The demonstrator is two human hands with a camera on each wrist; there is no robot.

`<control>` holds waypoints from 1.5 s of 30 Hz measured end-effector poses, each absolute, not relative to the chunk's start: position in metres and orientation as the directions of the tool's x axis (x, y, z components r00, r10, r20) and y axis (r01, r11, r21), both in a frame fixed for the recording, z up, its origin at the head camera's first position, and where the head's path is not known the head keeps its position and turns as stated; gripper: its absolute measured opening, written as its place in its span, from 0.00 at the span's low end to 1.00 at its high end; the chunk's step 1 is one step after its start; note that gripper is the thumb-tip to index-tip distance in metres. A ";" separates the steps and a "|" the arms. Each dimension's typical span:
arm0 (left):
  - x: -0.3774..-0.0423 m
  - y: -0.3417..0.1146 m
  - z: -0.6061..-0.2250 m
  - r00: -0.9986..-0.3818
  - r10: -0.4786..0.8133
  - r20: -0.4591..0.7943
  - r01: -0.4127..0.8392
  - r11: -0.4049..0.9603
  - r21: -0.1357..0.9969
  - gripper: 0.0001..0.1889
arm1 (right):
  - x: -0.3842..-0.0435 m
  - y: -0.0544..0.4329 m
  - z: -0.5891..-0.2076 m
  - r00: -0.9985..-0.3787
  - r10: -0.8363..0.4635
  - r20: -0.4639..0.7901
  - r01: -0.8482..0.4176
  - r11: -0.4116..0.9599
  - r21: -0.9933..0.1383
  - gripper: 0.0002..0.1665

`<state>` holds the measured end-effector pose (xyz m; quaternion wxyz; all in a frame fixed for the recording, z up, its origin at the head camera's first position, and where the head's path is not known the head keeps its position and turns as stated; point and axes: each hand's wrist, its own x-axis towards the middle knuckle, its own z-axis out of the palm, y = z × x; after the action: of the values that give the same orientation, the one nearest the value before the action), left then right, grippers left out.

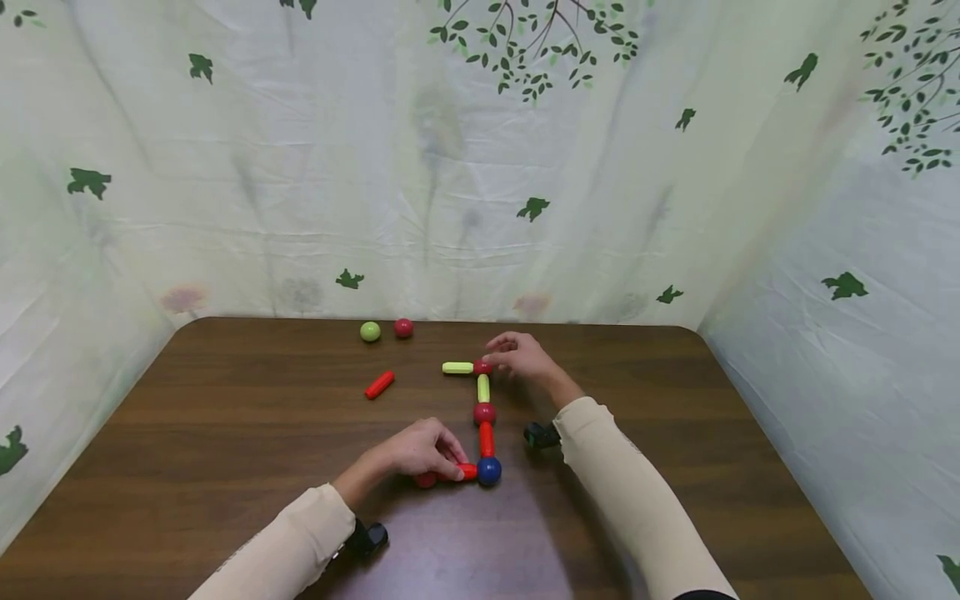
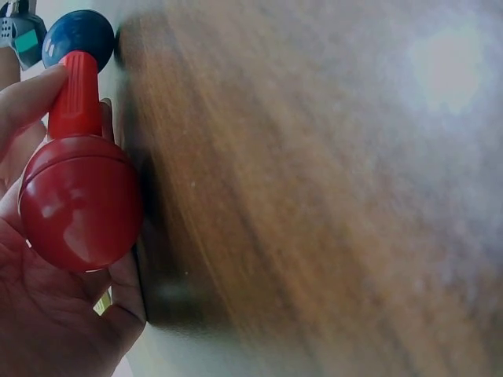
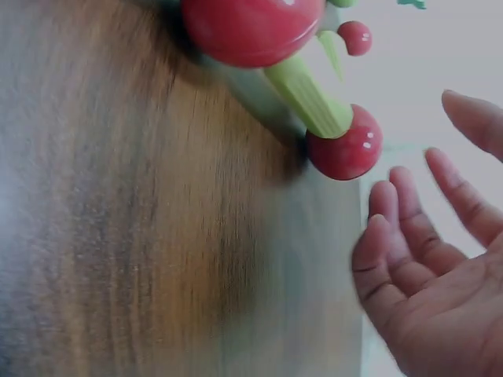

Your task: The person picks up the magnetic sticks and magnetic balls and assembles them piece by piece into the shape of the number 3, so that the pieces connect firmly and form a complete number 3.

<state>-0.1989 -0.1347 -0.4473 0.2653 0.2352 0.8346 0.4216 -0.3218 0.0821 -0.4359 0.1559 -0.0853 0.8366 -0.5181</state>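
A chain of rods and balls lies on the brown table (image 1: 285, 450). My left hand (image 1: 422, 448) pinches the red rod (image 2: 76, 98) at its near end, thumb and fingers on either side. That rod joins a red ball (image 2: 78, 206), by the palm, to a blue ball (image 1: 489, 472). From the blue ball, another red rod (image 1: 487, 439) leads to the middle red ball (image 1: 484, 413), then a yellow-green rod (image 1: 483, 388) to the far red ball (image 3: 346, 145). Beside that far ball is my right hand (image 1: 525, 363), its fingers loosely bent and apart from it in the right wrist view.
A second yellow-green rod (image 1: 457, 367) points left from the far ball. Toward the back edge sit a loose green ball (image 1: 370, 332) and a loose red ball (image 1: 403, 327). A loose red rod (image 1: 379, 385) lies left of the chain. Printed cloth (image 1: 360, 167) hangs behind the table.
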 end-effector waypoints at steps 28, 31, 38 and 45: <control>-0.201 -0.135 -0.451 -0.752 0.599 -0.275 0.140 0.553 0.822 0.04 | -0.309 0.085 -0.440 -0.808 -0.280 -0.519 0.370 0.445 -0.815 0.14; -0.200 -0.134 -0.450 -0.751 0.599 -0.276 0.141 0.555 0.820 0.04 | -0.309 0.083 -0.442 -0.815 -0.270 -0.512 0.359 0.457 -0.814 0.13; -0.201 -0.134 -0.452 -0.750 0.612 -0.251 0.164 0.540 0.826 0.05 | -0.309 0.081 -0.447 -0.832 -0.232 -0.503 0.352 0.480 -0.804 0.11; -0.201 -0.133 -0.453 -0.753 0.617 -0.229 0.175 0.523 0.834 0.04 | -0.307 0.079 -0.450 -0.848 -0.198 -0.492 0.354 0.478 -0.804 0.12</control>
<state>-0.2010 -0.1331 -0.4534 0.2588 0.2374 0.8333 0.4270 -0.3074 0.0791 -0.4504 0.2716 0.0479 0.8157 -0.5085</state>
